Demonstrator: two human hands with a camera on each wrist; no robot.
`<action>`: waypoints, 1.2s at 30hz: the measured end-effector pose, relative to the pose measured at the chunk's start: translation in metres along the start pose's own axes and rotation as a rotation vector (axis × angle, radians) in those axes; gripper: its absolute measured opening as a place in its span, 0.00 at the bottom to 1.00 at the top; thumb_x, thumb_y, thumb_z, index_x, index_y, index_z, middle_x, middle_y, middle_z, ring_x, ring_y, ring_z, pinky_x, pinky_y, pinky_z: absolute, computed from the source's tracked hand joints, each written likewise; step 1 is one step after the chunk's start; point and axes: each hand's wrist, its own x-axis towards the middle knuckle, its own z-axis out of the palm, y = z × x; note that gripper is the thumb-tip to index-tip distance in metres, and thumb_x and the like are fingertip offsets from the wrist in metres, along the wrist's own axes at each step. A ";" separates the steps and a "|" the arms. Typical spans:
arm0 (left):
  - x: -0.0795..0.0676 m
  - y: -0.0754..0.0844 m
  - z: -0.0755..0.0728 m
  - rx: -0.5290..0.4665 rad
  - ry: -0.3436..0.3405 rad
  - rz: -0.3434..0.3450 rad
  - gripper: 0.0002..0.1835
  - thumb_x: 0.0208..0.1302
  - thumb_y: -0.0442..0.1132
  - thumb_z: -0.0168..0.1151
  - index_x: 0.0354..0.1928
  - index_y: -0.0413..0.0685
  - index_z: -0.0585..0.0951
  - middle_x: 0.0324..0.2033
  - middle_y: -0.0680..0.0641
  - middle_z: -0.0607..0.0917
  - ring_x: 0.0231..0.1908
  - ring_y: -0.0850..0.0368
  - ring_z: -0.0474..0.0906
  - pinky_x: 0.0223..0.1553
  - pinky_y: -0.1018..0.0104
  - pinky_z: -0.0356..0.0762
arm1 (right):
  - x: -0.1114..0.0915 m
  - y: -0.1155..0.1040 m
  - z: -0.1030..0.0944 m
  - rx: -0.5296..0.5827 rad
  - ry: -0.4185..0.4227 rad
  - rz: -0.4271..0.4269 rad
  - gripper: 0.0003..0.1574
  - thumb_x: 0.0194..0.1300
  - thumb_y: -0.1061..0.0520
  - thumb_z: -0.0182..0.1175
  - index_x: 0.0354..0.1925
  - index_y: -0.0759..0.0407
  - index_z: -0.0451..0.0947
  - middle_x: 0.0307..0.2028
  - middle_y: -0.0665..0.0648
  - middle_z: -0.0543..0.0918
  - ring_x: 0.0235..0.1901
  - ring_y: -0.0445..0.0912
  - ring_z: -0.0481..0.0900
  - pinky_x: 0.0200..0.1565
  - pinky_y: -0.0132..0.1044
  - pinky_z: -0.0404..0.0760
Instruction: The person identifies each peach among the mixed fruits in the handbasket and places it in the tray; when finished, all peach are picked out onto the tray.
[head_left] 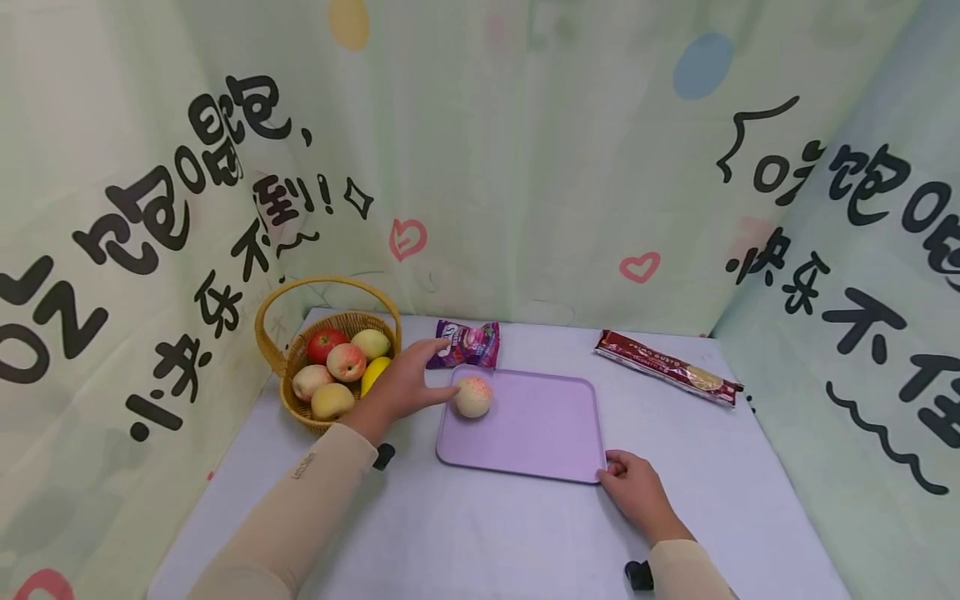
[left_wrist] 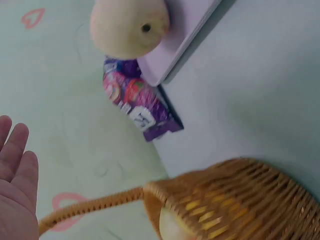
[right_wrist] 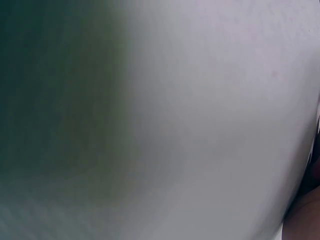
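Note:
A pale peach with a pink blush point(head_left: 473, 397) sits at the left end of a lilac tray point(head_left: 540, 425). My left hand point(head_left: 405, 385) is spread between the fruit basket and the tray, its thumb tip close to the peach. The left wrist view shows a gap between that hand point(left_wrist: 17, 185) and the peach point(left_wrist: 131, 27). With thumb and fingers, my right hand point(head_left: 633, 490) grips the tray's front right corner. The right wrist view is mostly blurred, with a bit of hand point(right_wrist: 304, 215) at its edge.
Left of the tray stands a wicker basket point(head_left: 303, 417) with a tall handle, holding several fruits. A purple snack bag point(head_left: 480, 343) lies behind the tray. At the back right is a long red packet point(head_left: 667, 368). Printed curtains point(head_left: 525, 167) enclose the white table point(head_left: 465, 542).

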 end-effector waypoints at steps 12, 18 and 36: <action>-0.017 -0.017 -0.027 -0.060 0.129 -0.064 0.44 0.59 0.55 0.75 0.75 0.53 0.67 0.71 0.46 0.73 0.71 0.46 0.69 0.67 0.44 0.73 | 0.001 0.002 0.002 0.002 -0.001 -0.011 0.27 0.67 0.57 0.65 0.59 0.72 0.77 0.32 0.54 0.78 0.33 0.46 0.73 0.37 0.38 0.73; -0.023 -0.027 -0.042 -0.067 0.180 -0.061 0.44 0.61 0.53 0.74 0.75 0.51 0.66 0.71 0.45 0.72 0.72 0.44 0.67 0.70 0.44 0.69 | 0.001 0.003 0.003 0.004 -0.003 -0.012 0.27 0.67 0.57 0.65 0.59 0.72 0.77 0.32 0.54 0.78 0.33 0.46 0.73 0.38 0.38 0.73; -0.010 -0.068 -0.073 -0.139 0.167 -0.255 0.46 0.64 0.53 0.71 0.78 0.47 0.61 0.75 0.40 0.65 0.73 0.38 0.62 0.72 0.38 0.64 | -0.001 -0.001 0.001 -0.005 0.010 0.000 0.27 0.67 0.56 0.65 0.59 0.71 0.77 0.33 0.54 0.78 0.34 0.46 0.73 0.37 0.37 0.73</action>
